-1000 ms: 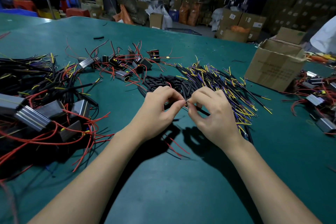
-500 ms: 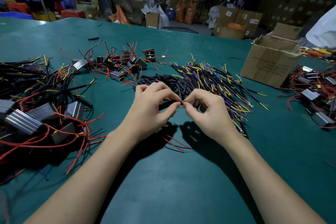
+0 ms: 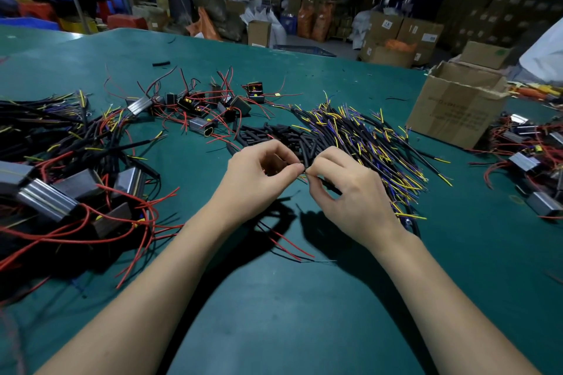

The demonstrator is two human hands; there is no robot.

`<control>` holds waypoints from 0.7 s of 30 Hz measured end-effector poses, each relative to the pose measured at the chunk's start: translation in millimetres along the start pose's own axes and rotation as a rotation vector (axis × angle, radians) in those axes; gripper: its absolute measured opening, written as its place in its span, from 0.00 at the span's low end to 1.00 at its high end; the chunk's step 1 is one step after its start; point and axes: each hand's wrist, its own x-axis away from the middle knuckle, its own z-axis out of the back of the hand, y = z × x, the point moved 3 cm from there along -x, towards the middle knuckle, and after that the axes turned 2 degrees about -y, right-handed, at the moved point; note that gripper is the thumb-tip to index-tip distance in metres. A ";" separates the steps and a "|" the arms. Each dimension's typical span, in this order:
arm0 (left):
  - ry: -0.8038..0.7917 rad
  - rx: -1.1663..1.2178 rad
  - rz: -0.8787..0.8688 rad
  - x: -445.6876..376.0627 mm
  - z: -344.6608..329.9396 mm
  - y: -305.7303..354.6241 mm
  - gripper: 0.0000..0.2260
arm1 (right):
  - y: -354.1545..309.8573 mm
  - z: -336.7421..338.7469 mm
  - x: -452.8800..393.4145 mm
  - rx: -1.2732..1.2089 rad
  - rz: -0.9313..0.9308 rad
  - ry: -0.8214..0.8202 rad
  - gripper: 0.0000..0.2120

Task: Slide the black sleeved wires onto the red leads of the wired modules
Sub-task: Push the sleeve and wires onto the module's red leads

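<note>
My left hand and my right hand meet fingertip to fingertip above the green table. The left thumb and forefinger pinch a thin lead; red leads trail from under that hand toward me. My right hand pinches a black sleeved wire that runs under its palm. What the left palm covers is hidden. Behind the hands lies a pile of black sleeved wires with yellow and purple tips, and loose black sleeves.
Wired modules with red leads are heaped at the left, and more small modules lie farther back. A cardboard box stands at the right, with another module heap beyond it. Stacked cartons fill the background.
Both hands have stayed pinched together at the same spot, shifting slightly away from me. The view has tilted a little; the piles have not moved.
</note>
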 end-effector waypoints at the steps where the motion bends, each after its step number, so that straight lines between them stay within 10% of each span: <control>1: 0.000 -0.053 -0.022 1.1 0.3 0.3 0.05 | 1.3 -1.3 0.5 -0.042 -0.020 -0.021 0.04; 9: -0.061 -0.408 -0.236 2.5 0.0 1.1 0.04 | 11.2 -4.0 1.5 -0.214 -0.122 0.031 0.05; 16: -0.120 -0.080 0.008 2.1 -3.5 -0.1 0.07 | 1.7 1.4 -2.3 0.229 0.117 0.152 0.07; 21: -0.027 -0.395 -0.215 6.5 -5.6 0.7 0.03 | 13.9 -1.7 1.4 -0.154 -0.121 0.000 0.03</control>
